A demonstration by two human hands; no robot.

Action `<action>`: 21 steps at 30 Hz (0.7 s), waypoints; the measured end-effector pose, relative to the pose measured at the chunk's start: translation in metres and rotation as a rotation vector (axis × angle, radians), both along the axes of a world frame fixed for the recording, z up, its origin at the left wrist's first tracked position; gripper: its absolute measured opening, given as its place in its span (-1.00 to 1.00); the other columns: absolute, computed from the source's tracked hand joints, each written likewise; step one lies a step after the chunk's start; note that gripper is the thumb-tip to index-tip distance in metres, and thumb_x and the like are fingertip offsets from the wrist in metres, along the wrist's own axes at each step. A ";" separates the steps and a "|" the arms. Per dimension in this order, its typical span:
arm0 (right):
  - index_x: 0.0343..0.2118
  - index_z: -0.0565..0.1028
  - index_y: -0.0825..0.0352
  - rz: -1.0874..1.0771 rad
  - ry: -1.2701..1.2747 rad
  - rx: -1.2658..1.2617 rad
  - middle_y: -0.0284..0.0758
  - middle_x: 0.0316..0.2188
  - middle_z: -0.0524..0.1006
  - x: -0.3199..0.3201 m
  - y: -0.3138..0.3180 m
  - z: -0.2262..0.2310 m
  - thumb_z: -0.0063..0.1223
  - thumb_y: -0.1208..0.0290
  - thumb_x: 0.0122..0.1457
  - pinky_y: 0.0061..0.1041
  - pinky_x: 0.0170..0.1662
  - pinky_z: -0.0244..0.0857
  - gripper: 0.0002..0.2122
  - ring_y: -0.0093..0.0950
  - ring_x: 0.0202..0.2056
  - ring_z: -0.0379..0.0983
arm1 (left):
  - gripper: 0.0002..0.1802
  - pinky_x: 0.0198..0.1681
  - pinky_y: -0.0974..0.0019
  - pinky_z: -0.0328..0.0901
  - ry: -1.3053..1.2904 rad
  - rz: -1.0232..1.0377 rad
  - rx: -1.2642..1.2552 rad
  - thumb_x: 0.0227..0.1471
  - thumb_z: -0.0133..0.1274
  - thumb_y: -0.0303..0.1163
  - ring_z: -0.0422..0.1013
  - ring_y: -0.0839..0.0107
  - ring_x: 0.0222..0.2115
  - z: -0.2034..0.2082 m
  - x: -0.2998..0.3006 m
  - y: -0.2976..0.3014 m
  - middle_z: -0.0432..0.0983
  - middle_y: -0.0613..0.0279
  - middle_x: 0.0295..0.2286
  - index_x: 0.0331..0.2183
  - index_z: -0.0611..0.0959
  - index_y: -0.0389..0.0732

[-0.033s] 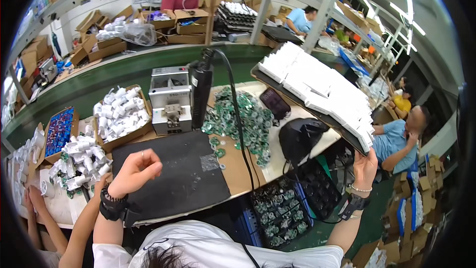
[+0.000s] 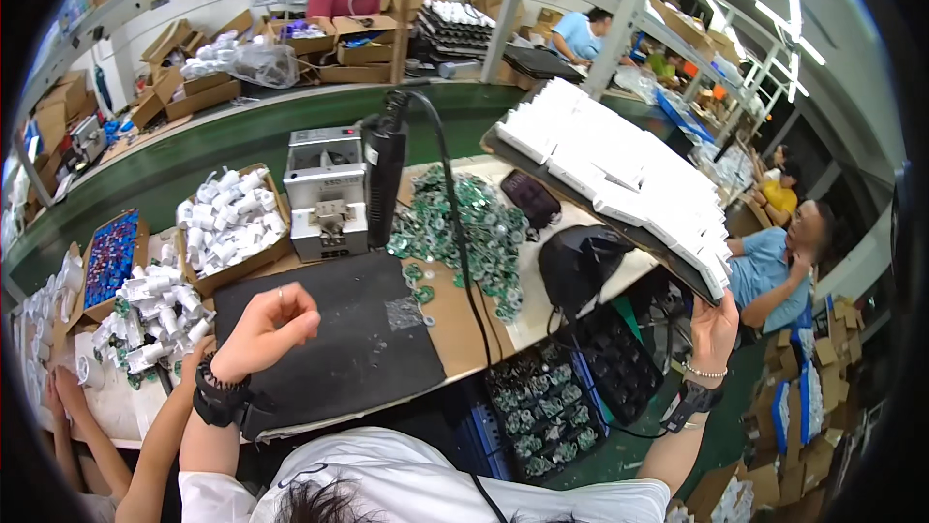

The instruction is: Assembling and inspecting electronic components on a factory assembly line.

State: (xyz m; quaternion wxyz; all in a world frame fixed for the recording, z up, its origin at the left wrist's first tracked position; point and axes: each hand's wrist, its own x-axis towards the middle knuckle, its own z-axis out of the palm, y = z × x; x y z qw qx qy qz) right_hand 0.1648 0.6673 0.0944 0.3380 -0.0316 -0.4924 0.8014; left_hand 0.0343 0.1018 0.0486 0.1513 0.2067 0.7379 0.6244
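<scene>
My right hand (image 2: 714, 329) grips the near right corner of a dark flat tray (image 2: 503, 150), its fingers partly hidden beneath it. Rows of white box-like pieces (image 2: 614, 160) cover the tray, which slants down toward that hand. Over the black mat (image 2: 334, 344) hovers my left hand (image 2: 261, 334), fingers curled in toward the thumb, with nothing visible in them. Past the mat stands a small metal machine (image 2: 327, 194) beside an upright black tool (image 2: 387, 175) with a cable. A heap of green round circuit boards (image 2: 460, 233) lies between that tool and the tray.
A carton of white plastic housings (image 2: 232, 218) and a box of blue-and-red parts (image 2: 114, 257) stand left. Another person's forearm (image 2: 160, 436) reaches in beside loose housings (image 2: 155, 315). A black bag (image 2: 581, 267) lies under the tray; a crate of circuit boards (image 2: 542, 417) sits below the table edge.
The whole view has shifted very slightly, so the bench things sit a little further left. Both hands hold nearly the same place, the right still on the tray.
</scene>
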 end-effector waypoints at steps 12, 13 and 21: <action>-0.05 0.34 0.48 0.162 0.099 -0.041 -0.15 -0.09 0.47 0.147 -0.070 0.016 -0.24 0.38 0.26 -0.45 -0.07 0.40 -0.70 -0.35 -0.11 0.45 | -0.38 -0.28 0.44 0.28 -0.345 -0.497 0.432 0.21 -0.43 0.08 0.42 0.46 -0.28 0.056 -0.007 0.119 0.45 0.17 -0.16 0.03 0.33 -0.22; -0.04 0.33 0.48 0.144 0.088 -0.040 -0.15 -0.08 0.46 0.159 -0.067 0.012 -0.25 0.38 0.27 -0.43 -0.03 0.37 -0.69 -0.35 -0.09 0.43 | -0.38 -0.28 0.44 0.28 -0.355 -0.485 0.432 0.21 -0.43 0.08 0.42 0.46 -0.28 0.060 0.000 0.125 0.45 0.17 -0.16 0.03 0.33 -0.22; 0.07 0.25 0.46 -0.553 0.020 -0.456 -0.13 0.07 0.32 0.180 -0.109 0.017 -0.32 0.33 0.28 -0.33 0.22 0.00 -0.62 -0.30 0.09 0.24 | -0.35 -0.01 0.31 0.26 -0.650 -0.472 0.822 0.20 -0.40 0.09 0.35 0.40 -0.05 0.073 0.032 0.148 0.33 0.17 0.01 0.11 0.26 -0.20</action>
